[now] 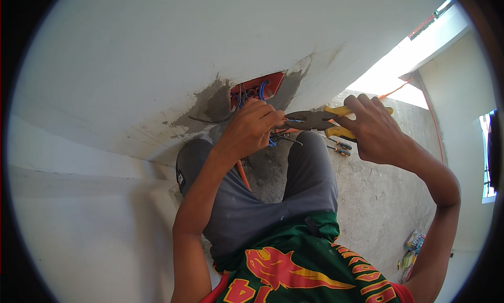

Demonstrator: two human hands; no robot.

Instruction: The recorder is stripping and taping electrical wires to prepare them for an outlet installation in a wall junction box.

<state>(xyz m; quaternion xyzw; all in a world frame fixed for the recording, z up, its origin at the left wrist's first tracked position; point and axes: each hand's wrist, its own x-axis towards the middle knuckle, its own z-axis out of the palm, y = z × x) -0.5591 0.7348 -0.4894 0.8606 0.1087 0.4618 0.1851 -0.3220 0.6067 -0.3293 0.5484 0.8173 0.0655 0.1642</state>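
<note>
In front of me an orange-red electrical box is set into the wall, with blue and dark wires coming out of it. My left hand is closed, pinching wires just below the box. My right hand grips a pair of pliers by its yellow handles. The dark jaws point left and meet the wires beside my left fingertips; blue and copper color shows there. How tightly the jaws bite I cannot tell. One loose black wire sticks out to the left, and others hang below my hands.
Rough grey patches surround the box on the white wall. Two screwdrivers lie on the concrete floor by my right knee. An orange tube stands between my legs. Farther right run an orange cord and some small packages.
</note>
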